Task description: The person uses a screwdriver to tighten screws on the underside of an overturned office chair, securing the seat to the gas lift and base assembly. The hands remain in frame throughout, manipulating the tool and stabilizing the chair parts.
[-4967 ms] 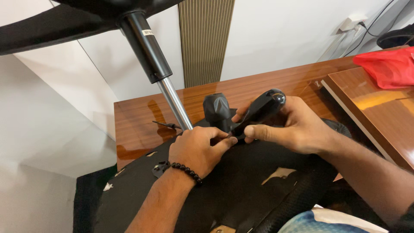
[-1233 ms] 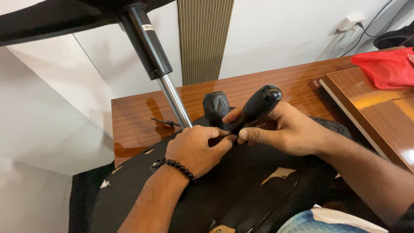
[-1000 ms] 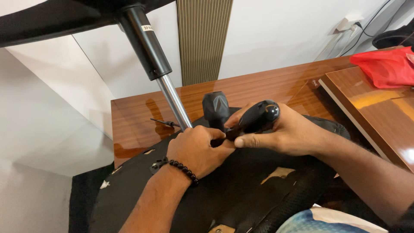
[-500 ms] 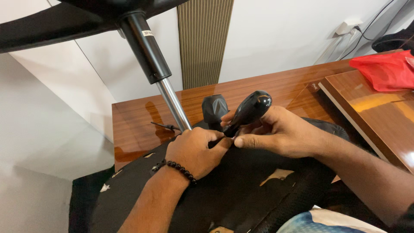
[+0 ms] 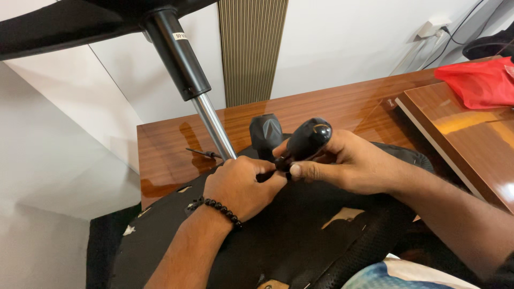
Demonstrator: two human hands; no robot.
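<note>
Up close, the right hand (image 5: 353, 166) was curled around a screwdriver (image 5: 302, 144) with a glossy black bulbous handle, thumb and fingers closed on it, the handle tilted up and away to the right. Its lower end ran down into the left hand (image 5: 241, 184), whose fingers were pinched tight around the shaft or tip, hidden under the knuckles. A black bead bracelet (image 5: 217, 206) circled the left wrist. Both hands rested on the black underside of an upturned office chair seat (image 5: 278, 241), lying on a polished wooden table (image 5: 166, 155). Just behind the hands stood a black ribbed knob (image 5: 266, 134). A chrome gas-lift cylinder (image 5: 214, 128) rose from the seat, its black upper sleeve bearing a small white rectangular label (image 5: 180, 36). A crumpled red plastic bag (image 5: 479, 83) lay far right.
</note>
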